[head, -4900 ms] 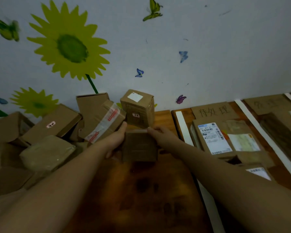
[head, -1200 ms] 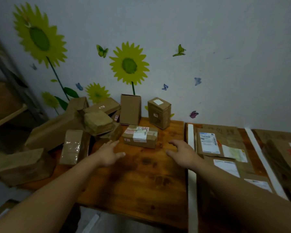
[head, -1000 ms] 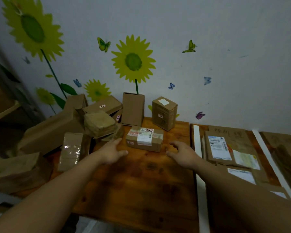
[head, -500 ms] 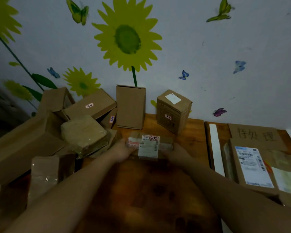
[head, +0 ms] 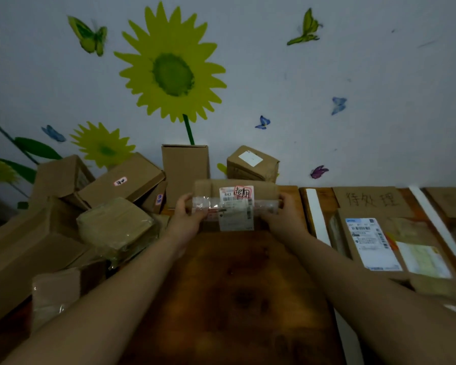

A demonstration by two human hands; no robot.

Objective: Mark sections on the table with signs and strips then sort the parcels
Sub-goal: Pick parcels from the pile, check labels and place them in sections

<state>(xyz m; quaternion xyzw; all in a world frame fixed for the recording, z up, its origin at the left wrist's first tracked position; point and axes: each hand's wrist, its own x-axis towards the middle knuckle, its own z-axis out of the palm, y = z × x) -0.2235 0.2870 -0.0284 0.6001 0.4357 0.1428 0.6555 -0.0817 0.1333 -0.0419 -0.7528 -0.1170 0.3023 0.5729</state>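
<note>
**Parcel tipped up, gripped at both ends**

Since half a second ago the labelled parcel (head: 234, 204) has come up off the bench (head: 234, 299) and tilted, so I now see its white label face on. The left hand (head: 186, 219) grips its left end and the right hand (head: 283, 219) its right end. The fingers curl round the taped edges, and the hands are set apart by the parcel's length. The parcel sits near the far edge of the bench, in front of the upright box (head: 184, 172) and the small cube box (head: 252, 164) by the wall. A heap of parcels (head: 111, 222) fills the left end. To the right I see a white strip (head: 317, 214) running from the far edge toward the near edge. Beyond it lie a handwritten cardboard sign (head: 371, 200) and, nearer me, a flat parcel (head: 371, 243) with a printed label.
</note>
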